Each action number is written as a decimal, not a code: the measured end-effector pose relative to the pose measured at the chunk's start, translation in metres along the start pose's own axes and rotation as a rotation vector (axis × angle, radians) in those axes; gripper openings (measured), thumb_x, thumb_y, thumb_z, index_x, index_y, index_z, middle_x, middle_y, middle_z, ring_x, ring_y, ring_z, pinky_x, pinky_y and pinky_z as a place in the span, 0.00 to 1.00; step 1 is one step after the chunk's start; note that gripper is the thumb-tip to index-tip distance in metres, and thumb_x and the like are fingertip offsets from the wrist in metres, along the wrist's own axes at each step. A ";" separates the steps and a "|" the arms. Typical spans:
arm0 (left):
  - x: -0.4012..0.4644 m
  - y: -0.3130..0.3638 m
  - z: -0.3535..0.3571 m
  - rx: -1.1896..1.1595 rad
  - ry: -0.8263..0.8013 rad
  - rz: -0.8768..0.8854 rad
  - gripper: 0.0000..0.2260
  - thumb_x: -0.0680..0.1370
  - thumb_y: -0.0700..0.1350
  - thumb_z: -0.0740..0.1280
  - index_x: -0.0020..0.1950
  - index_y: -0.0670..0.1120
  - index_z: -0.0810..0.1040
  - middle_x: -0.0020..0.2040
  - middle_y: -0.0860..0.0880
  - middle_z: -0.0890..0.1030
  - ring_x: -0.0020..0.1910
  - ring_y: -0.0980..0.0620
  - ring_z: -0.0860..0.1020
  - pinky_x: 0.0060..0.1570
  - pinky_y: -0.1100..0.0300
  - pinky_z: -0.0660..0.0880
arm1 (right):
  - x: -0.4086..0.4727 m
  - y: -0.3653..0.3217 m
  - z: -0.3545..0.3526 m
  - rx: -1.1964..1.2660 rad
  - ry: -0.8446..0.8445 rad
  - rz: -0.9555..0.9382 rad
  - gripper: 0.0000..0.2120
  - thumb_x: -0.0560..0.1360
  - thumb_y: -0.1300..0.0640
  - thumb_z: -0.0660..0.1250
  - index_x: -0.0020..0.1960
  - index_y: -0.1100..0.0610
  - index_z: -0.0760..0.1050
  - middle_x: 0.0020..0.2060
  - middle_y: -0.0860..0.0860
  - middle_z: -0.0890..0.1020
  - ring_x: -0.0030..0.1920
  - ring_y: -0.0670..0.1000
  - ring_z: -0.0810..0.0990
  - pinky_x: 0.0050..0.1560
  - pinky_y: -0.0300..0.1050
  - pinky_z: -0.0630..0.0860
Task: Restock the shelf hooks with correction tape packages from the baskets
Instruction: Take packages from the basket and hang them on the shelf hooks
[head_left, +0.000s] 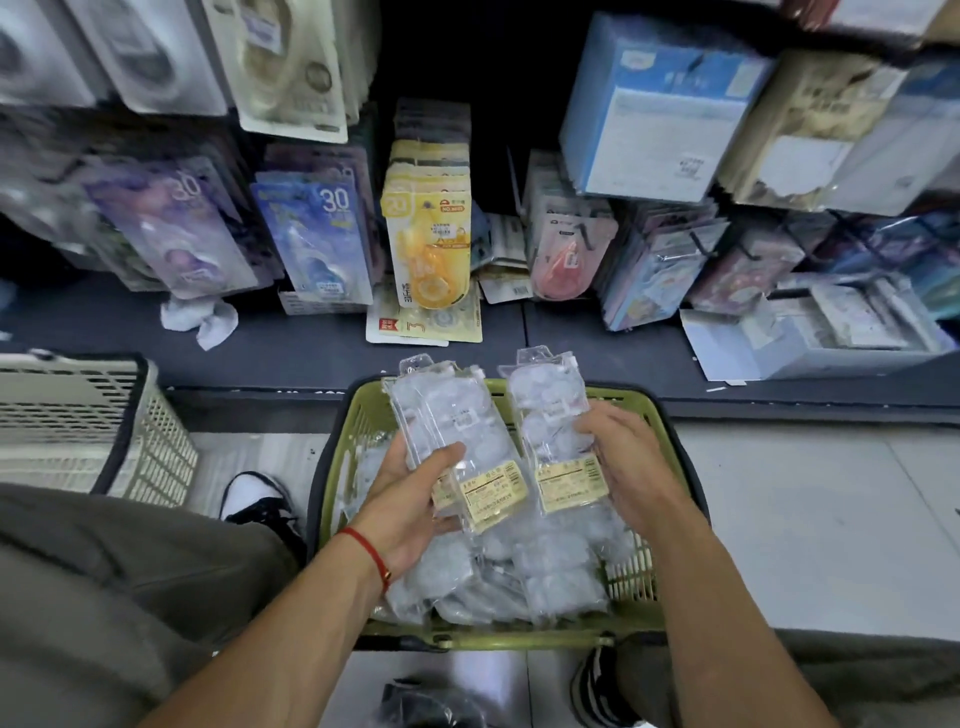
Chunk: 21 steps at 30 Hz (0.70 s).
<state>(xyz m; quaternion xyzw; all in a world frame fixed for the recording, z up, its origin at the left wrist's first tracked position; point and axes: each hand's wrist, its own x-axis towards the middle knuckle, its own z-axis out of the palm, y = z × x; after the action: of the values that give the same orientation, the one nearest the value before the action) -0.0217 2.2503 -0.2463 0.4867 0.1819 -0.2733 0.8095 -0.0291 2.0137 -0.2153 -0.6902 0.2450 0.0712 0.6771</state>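
The packages (452, 431) you held were clear, glossy plastic that caught the light, each with a matt cream paper label (493, 496) near its lower end. Your green basket (631, 621) was hard, moulded plastic lattice — the cream basket (156, 436) at the left looked the same. Your trousers (130, 561) were matt grey cloth. The shelf (597, 348) beyond was dark and matt; the floor (810, 519) was pale, smooth and faintly shiny — tile, by the look of it.

Clear packages (457, 431) in both hands (410, 493) over green basket (332, 467)
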 end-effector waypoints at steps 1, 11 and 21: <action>-0.001 0.005 0.003 -0.027 -0.033 0.010 0.22 0.75 0.44 0.76 0.64 0.61 0.77 0.59 0.49 0.87 0.57 0.41 0.86 0.48 0.35 0.83 | -0.003 -0.008 0.009 -0.022 -0.035 -0.034 0.12 0.67 0.54 0.68 0.48 0.55 0.85 0.43 0.53 0.88 0.40 0.53 0.84 0.40 0.47 0.79; -0.019 0.084 0.027 0.065 -0.247 0.218 0.24 0.77 0.46 0.75 0.69 0.61 0.73 0.65 0.44 0.84 0.58 0.34 0.85 0.46 0.37 0.83 | -0.013 -0.077 0.067 -0.035 -0.092 -0.376 0.05 0.81 0.56 0.70 0.53 0.48 0.82 0.49 0.55 0.88 0.46 0.56 0.86 0.48 0.58 0.82; -0.036 0.253 0.039 0.489 0.012 0.816 0.29 0.74 0.49 0.78 0.72 0.60 0.73 0.63 0.62 0.83 0.65 0.62 0.80 0.70 0.52 0.74 | 0.000 -0.216 0.103 -0.047 0.062 -0.688 0.13 0.74 0.46 0.63 0.50 0.55 0.75 0.37 0.57 0.76 0.36 0.52 0.72 0.41 0.51 0.70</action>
<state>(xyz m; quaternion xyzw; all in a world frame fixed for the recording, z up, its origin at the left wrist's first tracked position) 0.1084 2.3206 -0.0341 0.6962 -0.0893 0.0349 0.7114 0.0895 2.1058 -0.0284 -0.7495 0.0167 -0.1764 0.6378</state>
